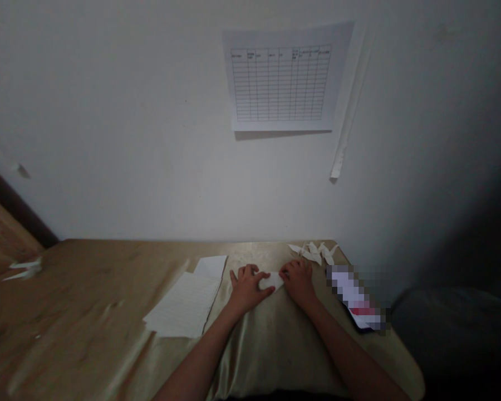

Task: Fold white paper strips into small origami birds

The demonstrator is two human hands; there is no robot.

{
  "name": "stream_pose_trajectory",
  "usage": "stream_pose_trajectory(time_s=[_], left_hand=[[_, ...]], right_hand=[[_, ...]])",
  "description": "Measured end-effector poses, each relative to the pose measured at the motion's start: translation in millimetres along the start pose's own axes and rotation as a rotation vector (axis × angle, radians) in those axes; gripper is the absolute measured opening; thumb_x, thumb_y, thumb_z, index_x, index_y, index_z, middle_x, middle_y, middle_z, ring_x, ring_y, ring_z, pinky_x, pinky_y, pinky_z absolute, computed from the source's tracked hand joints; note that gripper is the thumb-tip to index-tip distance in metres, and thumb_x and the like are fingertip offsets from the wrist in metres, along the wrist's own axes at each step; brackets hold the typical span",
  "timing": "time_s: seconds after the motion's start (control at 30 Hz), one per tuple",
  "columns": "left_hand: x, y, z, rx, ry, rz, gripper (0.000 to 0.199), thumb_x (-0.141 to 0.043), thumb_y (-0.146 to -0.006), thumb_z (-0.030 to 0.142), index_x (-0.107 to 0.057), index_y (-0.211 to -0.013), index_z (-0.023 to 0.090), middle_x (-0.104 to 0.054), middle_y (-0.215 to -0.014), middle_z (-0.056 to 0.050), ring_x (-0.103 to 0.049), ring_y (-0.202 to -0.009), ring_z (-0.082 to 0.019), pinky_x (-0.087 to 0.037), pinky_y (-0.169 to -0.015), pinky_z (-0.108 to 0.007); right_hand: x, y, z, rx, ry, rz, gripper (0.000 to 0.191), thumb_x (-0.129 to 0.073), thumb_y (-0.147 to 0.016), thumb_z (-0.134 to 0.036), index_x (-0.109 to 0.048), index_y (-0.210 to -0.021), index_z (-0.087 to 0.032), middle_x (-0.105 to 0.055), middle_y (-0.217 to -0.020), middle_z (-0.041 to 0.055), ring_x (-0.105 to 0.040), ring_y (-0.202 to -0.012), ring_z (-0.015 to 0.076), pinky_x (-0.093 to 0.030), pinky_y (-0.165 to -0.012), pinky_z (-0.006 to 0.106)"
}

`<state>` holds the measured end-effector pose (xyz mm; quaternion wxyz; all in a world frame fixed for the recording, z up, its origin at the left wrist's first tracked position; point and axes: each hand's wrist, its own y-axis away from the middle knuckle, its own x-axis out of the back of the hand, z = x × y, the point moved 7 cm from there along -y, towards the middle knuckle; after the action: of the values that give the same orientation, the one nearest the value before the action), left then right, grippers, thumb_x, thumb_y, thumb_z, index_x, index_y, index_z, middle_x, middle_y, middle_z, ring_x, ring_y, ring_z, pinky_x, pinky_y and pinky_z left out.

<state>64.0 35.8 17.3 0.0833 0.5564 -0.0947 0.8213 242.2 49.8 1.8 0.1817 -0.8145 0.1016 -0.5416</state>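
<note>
A small folded piece of white paper lies on the cloth-covered table between my hands. My left hand holds its left side, with the thumb and index finger set apart on the paper and the other fingers bent. At the right end, my right hand pinches the paper's edge between thumb and fingertips. Part of the paper is hidden under the fingers. Left of my left hand rests a stack of lined paper sheets. Several folded paper shapes lie beyond my right hand, near the wall.
A phone-like object, mostly pixelated, sits by the right edge of the table. Paper scraps lie at far left. A printed table sheet hangs on the wall. Something dark stands right of the table.
</note>
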Motion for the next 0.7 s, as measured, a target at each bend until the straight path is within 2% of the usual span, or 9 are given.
stream_pose_trajectory(time_s=[0.23,0.47,0.7], left_hand=[[-2.5,-1.7,0.3,0.023,-0.017,0.01,0.053,-0.076,-0.084,0.062,-0.073,-0.132,0.04,-0.059,-0.142,-0.01,-0.05,-0.139,-0.038,-0.017,-0.124,-0.075],[-2.5,-2.4,-0.2,0.038,-0.01,-0.009,0.054,-0.077,-0.083,0.061,-0.073,-0.132,0.04,-0.058,-0.144,-0.01,-0.048,-0.142,-0.04,-0.014,-0.124,-0.076],[-3.4,-4.0,-1.1,0.039,-0.007,-0.003,0.054,-0.081,-0.081,0.061,-0.073,-0.13,0.041,-0.059,-0.143,-0.009,-0.049,-0.141,-0.039,-0.016,-0.124,-0.076]], right_hand=[[-3.5,-1.2,-0.4,-0.022,0.016,-0.011,0.016,-0.061,-0.098,-0.025,-0.077,-0.093,-0.023,-0.076,-0.109,0.0096,-0.06,-0.119,0.0328,-0.032,-0.116,0.062],[-4.6,-0.4,-2.1,0.006,0.067,0.088,0.017,-0.06,-0.099,-0.026,-0.074,-0.089,-0.024,-0.077,-0.104,0.0108,-0.061,-0.114,0.0328,-0.032,-0.117,0.062],[-3.7,-1.8,-6.0,-0.025,0.103,0.025,0.015,-0.061,-0.099,-0.026,-0.074,-0.094,-0.022,-0.077,-0.109,0.0132,-0.06,-0.12,0.0362,-0.028,-0.118,0.068]])
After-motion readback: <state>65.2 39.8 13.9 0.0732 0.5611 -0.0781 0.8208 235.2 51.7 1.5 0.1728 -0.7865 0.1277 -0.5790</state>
